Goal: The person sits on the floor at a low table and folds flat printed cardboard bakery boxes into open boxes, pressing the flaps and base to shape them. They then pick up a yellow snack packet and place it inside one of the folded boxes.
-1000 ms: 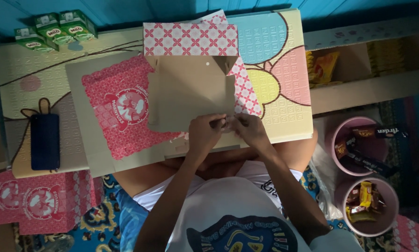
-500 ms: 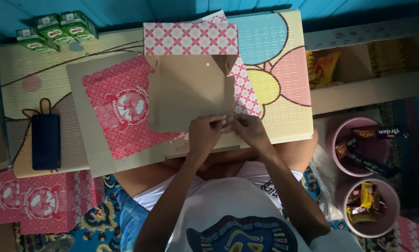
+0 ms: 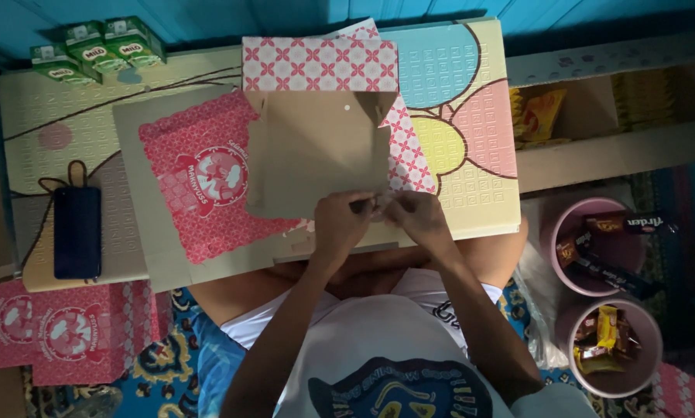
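Cardboard this thin creases easily, and the largest thing at risk is the half-folded box (image 3: 316,159): a brown, matte carton with a pink lattice-printed wall standing at its far side, resting on the lap board (image 3: 456,116) just in front of the person's body. Both hands meet at its near edge, and if they press unevenly the flap there could buckle off its score line or tear at the corner, by my judgement. The board itself is broad, flat and embossed with a fine square texture, printed with pastel balloon shapes; it lies across the knees, so a hard push might tip it and slide things off. Beside the box lies a flat unfolded blank (image 3: 200,186), pink-printed on a brown border, partly tucked under the carton; it could drag along if the box shifts. A dark, smooth, rectangular phone (image 3: 77,231) lies on the board's left part, well apart from the work. Three small green drink cartons (image 3: 100,46) stand at the far left corner. The left hand (image 3: 340,228) and right hand (image 3: 419,219) are both curled, fingertips pinching the near flap between them; the exact grip is hard to read in the dim light, though both seem closed on the cardboard edge.
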